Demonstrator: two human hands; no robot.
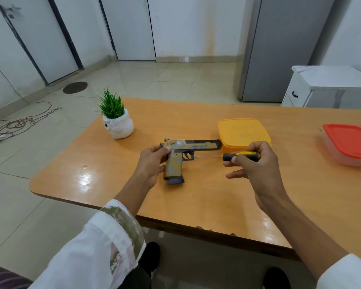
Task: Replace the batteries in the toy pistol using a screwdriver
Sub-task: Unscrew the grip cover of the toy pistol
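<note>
Far left on the orange table (196, 197) stands a potted grass plant (115, 119); right of it the left hand (152, 163) is closed around the rear of the tan toy pistol (181, 153), which lies on its side mid-table with its muzzle touching a yellow-lidded box (243, 131). It looks like light, rigid, smooth plastic, likely to slide unless pinned at the grip, and the marking on its slide is too small to read. The right hand (256, 163) pinches the black-and-yellow screwdriver (229, 156), tip just beside the trigger guard, lower fingers spread; a red-lidded tub (350, 142) sits far right.
</note>
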